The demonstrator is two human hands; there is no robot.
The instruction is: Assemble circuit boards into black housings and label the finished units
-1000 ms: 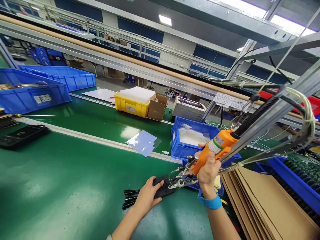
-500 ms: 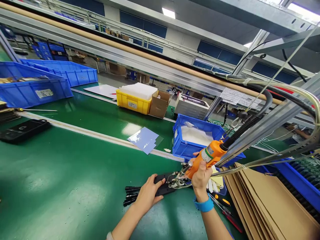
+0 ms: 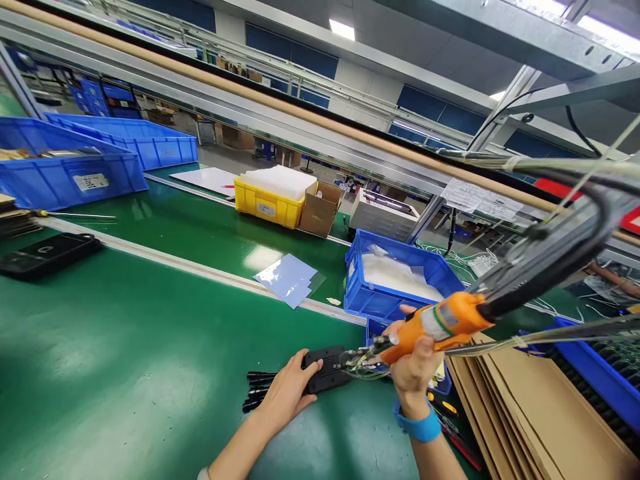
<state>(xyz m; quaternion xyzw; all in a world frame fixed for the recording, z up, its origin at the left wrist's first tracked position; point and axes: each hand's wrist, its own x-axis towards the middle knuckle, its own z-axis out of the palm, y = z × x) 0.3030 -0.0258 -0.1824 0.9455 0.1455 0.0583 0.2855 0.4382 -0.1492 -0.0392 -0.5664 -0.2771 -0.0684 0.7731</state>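
My left hand point(image 3: 287, 387) grips a black device point(image 3: 327, 370) with several stubby black antennas point(image 3: 255, 393) at its left end; it lies on the green bench. My right hand point(image 3: 417, 367) is wrapped round an orange electric screwdriver point(image 3: 425, 330), which is tilted with its tip toward the device's right end. Clear thin tubes and wires crowd about the screwdriver's nose, so I cannot tell whether the bit touches the device. A blue band point(image 3: 420, 423) circles my right wrist.
A blue bin of white sheets point(image 3: 400, 277) stands behind the screwdriver. Cardboard sheets point(image 3: 545, 393) and hand tools point(image 3: 457, 433) lie on the right. Farther off are blue plastic sheets point(image 3: 287, 280), a yellow bin point(image 3: 267, 203) and a black case point(image 3: 50, 253).
My right hand has moved right with the screwdriver, which now leans closer to level. The device and my left hand have shifted slightly left. The cable above is blurred by motion.
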